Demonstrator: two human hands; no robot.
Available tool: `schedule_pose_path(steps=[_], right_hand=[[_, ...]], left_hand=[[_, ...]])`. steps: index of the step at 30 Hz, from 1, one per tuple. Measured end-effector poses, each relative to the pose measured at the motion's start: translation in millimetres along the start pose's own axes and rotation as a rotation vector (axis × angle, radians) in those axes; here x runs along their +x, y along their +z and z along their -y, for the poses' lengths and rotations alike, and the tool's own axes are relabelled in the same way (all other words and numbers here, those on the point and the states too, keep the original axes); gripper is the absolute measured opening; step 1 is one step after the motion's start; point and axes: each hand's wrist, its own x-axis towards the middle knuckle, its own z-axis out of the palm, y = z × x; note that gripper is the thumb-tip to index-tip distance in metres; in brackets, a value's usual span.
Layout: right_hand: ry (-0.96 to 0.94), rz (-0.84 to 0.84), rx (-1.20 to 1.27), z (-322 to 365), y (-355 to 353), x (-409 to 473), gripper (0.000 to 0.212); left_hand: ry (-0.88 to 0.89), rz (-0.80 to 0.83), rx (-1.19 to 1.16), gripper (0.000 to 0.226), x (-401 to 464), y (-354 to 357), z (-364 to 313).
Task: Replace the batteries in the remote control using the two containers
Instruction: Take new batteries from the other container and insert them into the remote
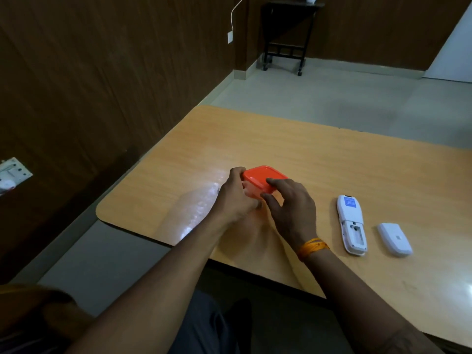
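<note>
A small clear container with an orange lid (260, 176) stands on the wooden table (332, 162). My left hand (236, 195) grips its left side and near corner. My right hand (288, 203) rests its fingers on the lid's front right edge. To the right, a white remote control (351, 223) lies face down with its battery bay uncovered and no batteries showing. Its white battery cover (394, 238) lies apart, further right. Only one container is in view.
The table's left edge (122, 198) and near edge (255, 267) are close to my arms. A dark wood wall with a socket plate (12, 172) runs along the left. A black wheeled stand (286, 34) stands on the floor at the back.
</note>
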Motion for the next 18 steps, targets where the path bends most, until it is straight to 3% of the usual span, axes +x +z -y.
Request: schedule_pose_path(steps=[6, 11, 18], right_hand=[[0.046, -0.055, 0.095, 13, -22, -14, 0.024], [0.017, -0.067, 0.119, 18, -30, -21, 0.023], [0.057, -0.048, 0.106, 16, -36, -12, 0.025]], left_hand=[[0.068, 0.034, -0.025, 0.101, -14, 14, -5], [0.088, -0.045, 0.015, 0.075, -13, 21, -1], [0.145, -0.078, 0.020, 0.063, -14, 19, -3]])
